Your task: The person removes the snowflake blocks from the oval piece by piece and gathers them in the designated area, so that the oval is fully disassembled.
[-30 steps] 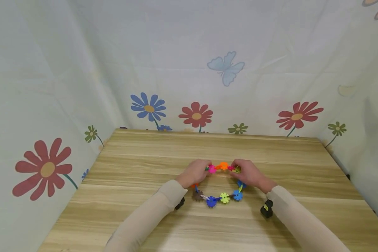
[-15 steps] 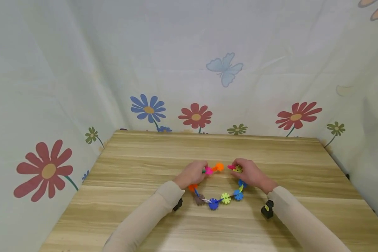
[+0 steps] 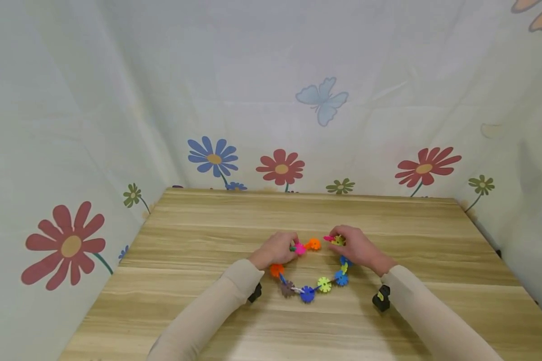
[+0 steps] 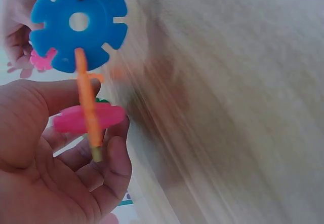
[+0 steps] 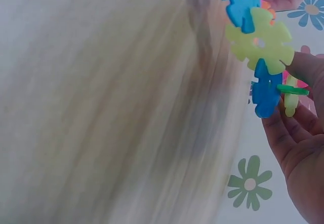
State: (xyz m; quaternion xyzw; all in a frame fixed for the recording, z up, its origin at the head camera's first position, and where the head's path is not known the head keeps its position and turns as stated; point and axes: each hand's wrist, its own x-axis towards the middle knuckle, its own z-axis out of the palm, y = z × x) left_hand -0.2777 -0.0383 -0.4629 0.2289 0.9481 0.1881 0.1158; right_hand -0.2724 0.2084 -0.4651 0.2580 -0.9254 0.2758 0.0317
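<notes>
A chain of slotted plastic snowflake discs hangs in a loop between both hands above the table. Its lowest part is a dark blue disc (image 3: pixel 307 294). My left hand (image 3: pixel 277 249) pinches the left stretch near a pink disc (image 3: pixel 300 248); an orange disc (image 3: pixel 314 244) ends that side. My right hand (image 3: pixel 358 246) pinches the other stretch by a yellow-green disc (image 3: pixel 339 240), with a pink disc (image 3: pixel 328 238) at its tip. A small gap separates these two ends. In the right wrist view, a yellow disc (image 5: pixel 273 46) and a blue disc (image 5: pixel 266 95) hang beside the fingers.
The wood-grain table (image 3: pixel 208 215) spreads around the hands. Behind it and at its sides hangs a pale curtain (image 3: pixel 235 90) printed with flowers and a butterfly. A black device (image 3: pixel 381 299) sits below the right wrist.
The orange disc has come apart from the pink disc at the right hand, leaving a gap. My left hand has shifted slightly left and nearer; the right hand has barely moved.
</notes>
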